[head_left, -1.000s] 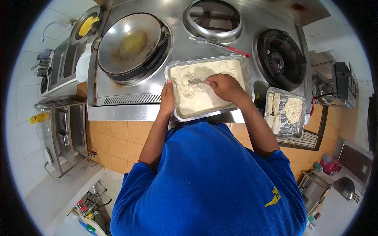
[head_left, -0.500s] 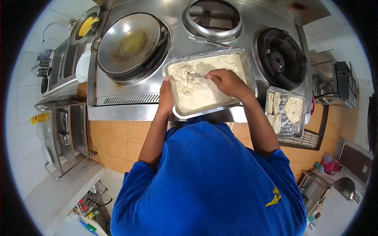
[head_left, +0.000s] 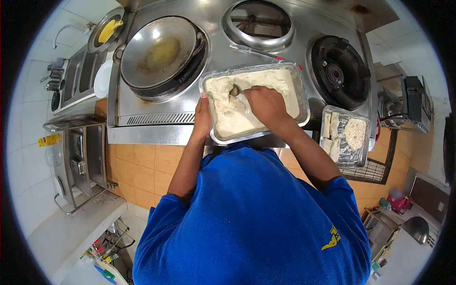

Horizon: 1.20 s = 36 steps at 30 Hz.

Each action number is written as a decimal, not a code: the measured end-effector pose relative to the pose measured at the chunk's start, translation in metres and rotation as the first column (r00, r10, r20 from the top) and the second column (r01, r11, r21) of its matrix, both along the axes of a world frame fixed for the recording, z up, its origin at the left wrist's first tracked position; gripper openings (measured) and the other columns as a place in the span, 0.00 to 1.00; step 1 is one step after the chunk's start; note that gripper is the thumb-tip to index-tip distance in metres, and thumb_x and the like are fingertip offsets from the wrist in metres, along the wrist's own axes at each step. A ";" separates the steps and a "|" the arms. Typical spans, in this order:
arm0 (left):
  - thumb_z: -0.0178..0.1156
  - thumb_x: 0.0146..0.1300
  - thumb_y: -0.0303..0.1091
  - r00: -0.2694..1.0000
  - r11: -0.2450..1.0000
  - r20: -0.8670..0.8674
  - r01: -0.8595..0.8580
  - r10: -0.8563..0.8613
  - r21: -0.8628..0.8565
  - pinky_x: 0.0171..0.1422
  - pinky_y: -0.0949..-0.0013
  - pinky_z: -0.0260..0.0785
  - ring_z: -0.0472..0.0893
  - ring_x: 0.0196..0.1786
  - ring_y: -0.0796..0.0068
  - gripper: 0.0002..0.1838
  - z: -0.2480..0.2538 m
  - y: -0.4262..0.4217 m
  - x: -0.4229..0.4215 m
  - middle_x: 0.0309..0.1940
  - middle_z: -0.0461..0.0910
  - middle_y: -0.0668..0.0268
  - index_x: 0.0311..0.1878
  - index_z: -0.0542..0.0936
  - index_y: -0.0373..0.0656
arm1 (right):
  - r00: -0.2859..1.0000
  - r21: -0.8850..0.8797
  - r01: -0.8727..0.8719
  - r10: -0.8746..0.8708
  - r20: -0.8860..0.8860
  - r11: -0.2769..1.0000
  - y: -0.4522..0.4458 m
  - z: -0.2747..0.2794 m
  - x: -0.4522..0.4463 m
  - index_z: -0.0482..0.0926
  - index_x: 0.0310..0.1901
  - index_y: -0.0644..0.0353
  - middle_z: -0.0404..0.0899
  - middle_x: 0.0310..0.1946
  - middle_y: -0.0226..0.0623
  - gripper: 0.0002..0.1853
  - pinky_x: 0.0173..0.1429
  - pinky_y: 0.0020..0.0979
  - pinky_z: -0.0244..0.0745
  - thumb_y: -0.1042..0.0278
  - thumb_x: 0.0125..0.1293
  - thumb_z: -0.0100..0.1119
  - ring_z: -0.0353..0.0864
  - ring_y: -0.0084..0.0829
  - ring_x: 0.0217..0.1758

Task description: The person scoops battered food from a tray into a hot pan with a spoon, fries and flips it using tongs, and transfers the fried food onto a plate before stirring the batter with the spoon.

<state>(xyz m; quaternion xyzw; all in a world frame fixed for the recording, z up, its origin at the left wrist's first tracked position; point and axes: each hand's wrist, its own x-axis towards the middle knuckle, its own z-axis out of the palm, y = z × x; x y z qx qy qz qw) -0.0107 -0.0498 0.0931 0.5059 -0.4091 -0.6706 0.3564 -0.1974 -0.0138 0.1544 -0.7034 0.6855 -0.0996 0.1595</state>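
Batter fills the rectangular tray at the stove's front edge; it looks thick, soft and clinging, the load probably heavy, best held by opposite rims. The left hand clasps the left rim, fingertips partly hidden; the right hand's fingers curl tightly around the spoon.

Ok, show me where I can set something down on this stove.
Small bare patch between the wok, steel ring and big tray; narrow bare strip between wok and vent slots. Crowded: right of the big tray, with the black burner and small tray close by.
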 end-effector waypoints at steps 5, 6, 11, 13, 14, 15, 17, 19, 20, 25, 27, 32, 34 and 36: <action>0.36 0.74 0.53 0.999 1.000 -0.036 -0.026 0.027 0.015 0.58 0.70 0.68 0.75 0.53 0.70 0.31 -0.017 0.000 0.006 0.53 0.74 0.55 0.60 0.67 0.32 | 0.960 -0.012 0.078 -0.072 0.272 0.997 0.005 -0.015 -0.009 0.83 0.41 0.56 0.82 0.36 0.45 0.10 0.44 0.41 0.75 0.67 0.63 0.54 0.81 0.47 0.39; 0.36 0.74 0.53 0.999 0.999 -0.034 -0.032 0.032 0.016 0.58 0.70 0.68 0.75 0.53 0.70 0.30 -0.018 0.000 0.006 0.52 0.74 0.55 0.60 0.67 0.32 | 0.952 -0.025 0.080 -0.069 0.299 0.996 0.008 -0.017 -0.011 0.83 0.42 0.56 0.82 0.36 0.45 0.10 0.44 0.41 0.75 0.67 0.63 0.54 0.81 0.47 0.39; 0.36 0.74 0.52 0.997 1.000 -0.072 -0.013 0.014 0.006 0.58 0.70 0.68 0.75 0.53 0.70 0.30 -0.018 -0.001 0.008 0.52 0.74 0.55 0.60 0.67 0.32 | 0.919 -0.111 0.095 -0.045 0.392 0.989 0.016 -0.022 -0.015 0.83 0.43 0.57 0.82 0.36 0.44 0.11 0.43 0.39 0.75 0.67 0.63 0.55 0.81 0.46 0.38; 0.36 0.74 0.52 0.997 1.000 -0.075 -0.016 0.016 0.006 0.58 0.70 0.68 0.75 0.53 0.70 0.30 -0.018 -0.001 0.010 0.52 0.74 0.55 0.60 0.66 0.32 | 0.903 -0.177 0.102 -0.016 0.430 0.979 0.021 -0.024 -0.017 0.83 0.43 0.58 0.82 0.34 0.43 0.11 0.41 0.39 0.75 0.68 0.63 0.55 0.81 0.45 0.36; 0.36 0.74 0.52 0.997 1.000 -0.078 -0.020 0.020 0.002 0.58 0.70 0.68 0.76 0.53 0.69 0.30 -0.025 -0.002 0.011 0.53 0.74 0.55 0.61 0.66 0.32 | 0.904 -0.202 0.103 -0.007 0.427 0.974 0.023 -0.024 -0.017 0.82 0.44 0.58 0.81 0.33 0.43 0.11 0.40 0.38 0.74 0.69 0.62 0.55 0.80 0.44 0.35; 0.36 0.74 0.52 0.996 1.000 -0.081 -0.023 0.023 -0.002 0.58 0.70 0.68 0.76 0.53 0.69 0.30 -0.023 -0.003 0.011 0.53 0.74 0.55 0.61 0.66 0.32 | 0.906 -0.226 0.105 0.001 0.422 0.969 0.026 -0.025 -0.017 0.82 0.45 0.58 0.80 0.31 0.42 0.11 0.39 0.38 0.74 0.70 0.62 0.55 0.80 0.43 0.33; 0.35 0.74 0.52 0.995 0.999 -0.089 -0.038 0.039 0.014 0.58 0.69 0.68 0.76 0.53 0.69 0.30 -0.020 -0.002 0.009 0.54 0.74 0.55 0.61 0.66 0.32 | 0.940 -0.283 0.082 0.021 0.340 0.956 0.032 -0.024 -0.016 0.82 0.46 0.57 0.76 0.28 0.40 0.13 0.37 0.37 0.73 0.72 0.60 0.55 0.78 0.41 0.31; 0.35 0.74 0.51 0.993 0.999 -0.109 -0.034 0.036 0.016 0.59 0.69 0.69 0.76 0.54 0.68 0.30 -0.016 -0.002 0.008 0.54 0.74 0.54 0.62 0.65 0.32 | 0.983 -0.343 0.024 0.041 0.179 0.939 0.037 -0.022 -0.015 0.82 0.48 0.54 0.71 0.25 0.37 0.16 0.35 0.36 0.71 0.75 0.58 0.56 0.75 0.37 0.30; 0.34 0.74 0.51 0.992 1.000 -0.126 -0.024 0.025 0.011 0.59 0.69 0.69 0.76 0.54 0.68 0.30 -0.017 -0.002 0.009 0.54 0.74 0.54 0.62 0.65 0.32 | 0.988 -0.350 0.007 0.048 0.149 0.937 0.038 -0.021 -0.015 0.82 0.48 0.53 0.70 0.26 0.36 0.17 0.36 0.35 0.71 0.75 0.56 0.56 0.74 0.36 0.31; 0.34 0.74 0.50 0.987 1.000 -0.162 0.008 -0.008 -0.001 0.58 0.69 0.70 0.77 0.53 0.68 0.29 -0.014 -0.005 0.010 0.54 0.74 0.54 0.62 0.65 0.32 | 0.999 -0.355 -0.019 0.035 0.038 0.935 0.044 -0.009 -0.016 0.83 0.48 0.50 0.67 0.29 0.32 0.21 0.37 0.33 0.71 0.77 0.51 0.56 0.70 0.32 0.34; 0.34 0.74 0.50 0.989 1.000 -0.150 -0.006 0.006 0.001 0.57 0.69 0.71 0.77 0.53 0.68 0.29 -0.008 -0.005 0.009 0.54 0.74 0.54 0.61 0.65 0.32 | 1.000 -0.367 -0.027 0.023 -0.016 0.930 0.043 -0.006 -0.021 0.82 0.48 0.47 0.67 0.30 0.31 0.20 0.36 0.32 0.72 0.75 0.52 0.56 0.71 0.31 0.34; 0.35 0.74 0.50 0.990 1.000 -0.136 -0.024 0.025 0.010 0.57 0.69 0.71 0.77 0.52 0.68 0.29 0.001 -0.006 0.003 0.53 0.74 0.55 0.61 0.66 0.32 | 0.995 -0.369 0.091 -0.099 -0.002 0.925 0.040 0.003 -0.021 0.83 0.47 0.45 0.67 0.30 0.31 0.18 0.37 0.32 0.74 0.75 0.55 0.56 0.71 0.32 0.34; 0.35 0.74 0.50 0.991 1.000 -0.131 -0.022 0.023 0.011 0.57 0.69 0.71 0.77 0.52 0.68 0.29 0.000 -0.007 0.003 0.52 0.75 0.55 0.61 0.66 0.32 | 0.989 -0.380 0.143 -0.143 0.028 0.914 0.038 0.008 -0.019 0.83 0.47 0.45 0.67 0.30 0.31 0.17 0.37 0.32 0.74 0.75 0.56 0.56 0.71 0.32 0.34; 0.35 0.74 0.50 0.992 1.000 -0.127 -0.016 0.016 0.001 0.57 0.69 0.71 0.77 0.52 0.69 0.29 -0.001 -0.008 0.001 0.52 0.75 0.55 0.61 0.66 0.32 | 0.987 -0.407 0.160 -0.134 0.092 0.900 0.034 0.003 -0.017 0.83 0.47 0.46 0.68 0.29 0.33 0.17 0.37 0.33 0.74 0.76 0.56 0.56 0.72 0.32 0.34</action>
